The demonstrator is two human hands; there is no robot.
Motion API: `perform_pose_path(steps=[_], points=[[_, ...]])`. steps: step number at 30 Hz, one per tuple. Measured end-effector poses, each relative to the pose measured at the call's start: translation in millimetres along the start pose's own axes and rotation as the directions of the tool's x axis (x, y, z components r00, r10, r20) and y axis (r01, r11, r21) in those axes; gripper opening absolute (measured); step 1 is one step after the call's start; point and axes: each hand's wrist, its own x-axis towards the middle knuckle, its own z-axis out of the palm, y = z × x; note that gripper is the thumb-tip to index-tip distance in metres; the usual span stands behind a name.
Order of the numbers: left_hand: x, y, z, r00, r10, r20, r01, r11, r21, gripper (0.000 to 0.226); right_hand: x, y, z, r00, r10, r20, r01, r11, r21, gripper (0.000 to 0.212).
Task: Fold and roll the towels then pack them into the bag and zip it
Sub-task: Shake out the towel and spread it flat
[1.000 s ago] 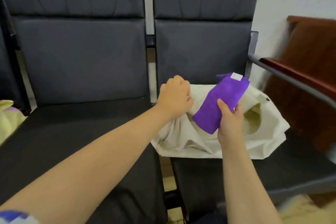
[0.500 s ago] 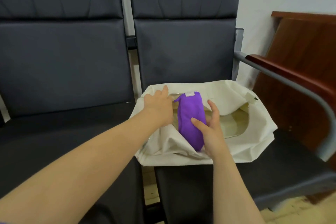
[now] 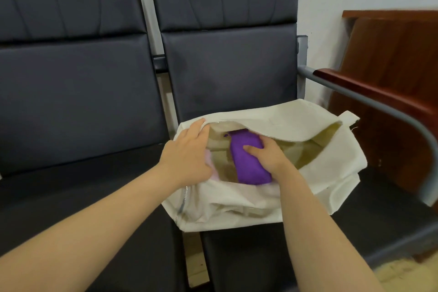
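On the right-hand seat [image 3: 374,216] of two dark chairs, a cream bag [image 3: 296,121] is lying with its mouth gaping wide, its far flap leaning against the backrest. Both bare forearms are reaching forward and down to it from the bottom of the view. The left hand [image 3: 187,152] is lying palm down on the bag's left rim, fingers straight and together, pointing up and to the right along the edge of the opening; it is pressing on the fabric rather than gripping it, and its thumb is hidden. Just under its heel a bit of pink cloth [image 3: 209,165] is showing inside the bag. The right hand [image 3: 270,155] is sitting inside the opening, thumb stretching across the top of a rolled purple towel [image 3: 246,163] and fingers curling round its right side, so it is gripping the roll. The towel is lying lengthwise in the middle of the bag, against the lining. A zip [image 3: 183,197] is hanging open down the bag's near left corner. A grey armrest [image 3: 369,102] is curving past on the right, in front of a brown wooden panel [image 3: 391,54].
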Motion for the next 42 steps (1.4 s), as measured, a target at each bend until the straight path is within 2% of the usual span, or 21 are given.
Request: perform_pose_path(steps=[3, 4, 7, 8, 11, 13, 16, 18, 20, 22, 24, 25, 26, 27, 28, 30, 31, 34, 36, 40, 42], points=[[-3.5, -0.5, 0.4, 0.999, 0.041, -0.009, -0.041, 0.999, 0.019, 0.082, 8.5, 10.3, 10.8, 0.965, 0.106, 0.241, -0.088, 0.993, -0.082, 0.062], [-5.5, 0.8, 0.9, 0.998, 0.058, -0.011, -0.058, 0.998, 0.031, 0.082, 8.2, 11.6, 15.5, 0.96, 0.113, 0.256, -0.09, 0.991, -0.097, 0.063], [-9.9, 4.1, 4.1, 0.996, 0.086, -0.033, -0.083, 0.994, 0.07, 0.079, 9.1, 18.1, 36.8, 0.975, 0.151, 0.162, -0.177, 0.97, 0.164, 0.054], [-10.4, 4.2, 4.9, 0.995, 0.088, -0.043, -0.085, 0.994, 0.073, 0.078, 8.5, 18.5, 44.3, 0.975, 0.162, 0.155, -0.186, 0.97, 0.156, 0.051], [-9.7, 3.7, 5.0, 0.995, 0.094, -0.045, -0.09, 0.993, 0.08, 0.077, 11.8, 18.1, 54.9, 0.967, 0.129, 0.22, -0.054, 0.946, -0.318, 0.05], [-8.8, 2.9, 6.1, 0.995, 0.093, -0.045, -0.089, 0.992, 0.089, 0.077, 14.0, 13.5, 56.3, 0.964, 0.122, 0.235, -0.001, 0.89, -0.457, 0.05], [-8.8, 2.8, 7.0, 0.996, 0.087, -0.037, -0.083, 0.992, 0.09, 0.076, 8.5, 10.9, 62.5, 0.994, -0.017, 0.112, 0.093, 0.686, -0.722, 0.052], [-8.7, 3.6, 8.2, 0.995, 0.093, -0.03, -0.09, 0.992, 0.09, 0.077, 4.3, 15.4, 71.4, 0.971, -0.094, 0.218, 0.223, 0.674, -0.704, 0.055], [-8.5, 4.3, 9.4, 0.994, 0.103, -0.026, -0.1, 0.991, 0.09, 0.077, 0.3, 21.0, 77.0, 0.911, 0.073, 0.405, 0.263, 0.654, -0.709, 0.06], [-8.3, 4.3, 11.0, 0.994, 0.106, -0.017, -0.105, 0.991, 0.089, 0.078, -0.8, 23.8, 78.1, 0.894, 0.175, 0.413, 0.287, 0.484, -0.826, 0.061], [-8.7, 3.7, 11.6, 0.995, 0.103, -0.007, -0.102, 0.991, 0.088, 0.079, -4.1, 17.4, 78.9, 0.906, 0.204, 0.371, 0.309, 0.279, -0.909, 0.062], [-9.2, 3.0, 11.4, 0.995, 0.098, -0.001, -0.098, 0.992, 0.085, 0.079, -4.1, 14.5, 80.3, 0.909, 0.227, 0.35, 0.303, 0.219, -0.928, 0.062], [-9.5, 2.3, 10.6, 0.996, 0.091, 0.002, -0.091, 0.993, 0.08, 0.077, -6.1, 8.4, 81.4, 0.904, 0.261, 0.337, 0.289, 0.207, -0.935, 0.063], [-10.1, 1.2, 9.9, 0.996, 0.085, 0.004, -0.085, 0.994, 0.074, 0.076, -7.3, 3.2, 82.0, 0.895, 0.292, 0.338, 0.267, 0.258, -0.929, 0.062], [-10.7, 0.2, 8.8, 0.997, 0.082, 0.007, -0.083, 0.994, 0.069, 0.075, -11.2, -5.3, 81.4, 0.882, 0.3, 0.363, 0.245, 0.365, -0.898, 0.061], [-12.3, -2.3, 7.6, 0.996, 0.088, 0.019, -0.088, 0.994, 0.057, 0.074, -24.2, -28.8, 77.6, 0.892, 0.185, 0.412, 0.218, 0.621, -0.753, 0.051], [-13.4, -3.1, 7.1, 0.996, 0.09, 0.023, -0.09, 0.995, 0.042, 0.073, -32.1, -41.3, 76.1, 0.913, 0.083, 0.4, 0.229, 0.706, -0.67, 0.041], [-19.9, -3.7, 0.8, 0.997, 0.079, 0.015, -0.078, 0.995, -0.06, 0.07, -59.8, -82.4, 73.0, 0.945, -0.077, 0.317, 0.24, 0.822, -0.516, 0.031], [-27.4, -5.5, -7.3, 0.997, 0.081, -0.02, -0.083, 0.983, -0.167, 0.063, -79.4, -106.6, 72.6, 0.948, -0.093, 0.303, 0.256, 0.789, -0.559, 0.028], [-49.9, -19.6, -27.0, 0.983, 0.094, -0.155, -0.125, 0.972, -0.2, 0.048, -105.4, -145.1, 87.6, 0.958, -0.104, 0.267, 0.283, 0.496, -0.821, 0.022], [-65.0, -33.7, -38.2, 0.982, 0.037, -0.187, -0.08, 0.971, -0.226, 0.043, -114.1, -162.2, 109.5, 0.959, -0.115, 0.258, 0.282, 0.427, -0.859, 0.023]])
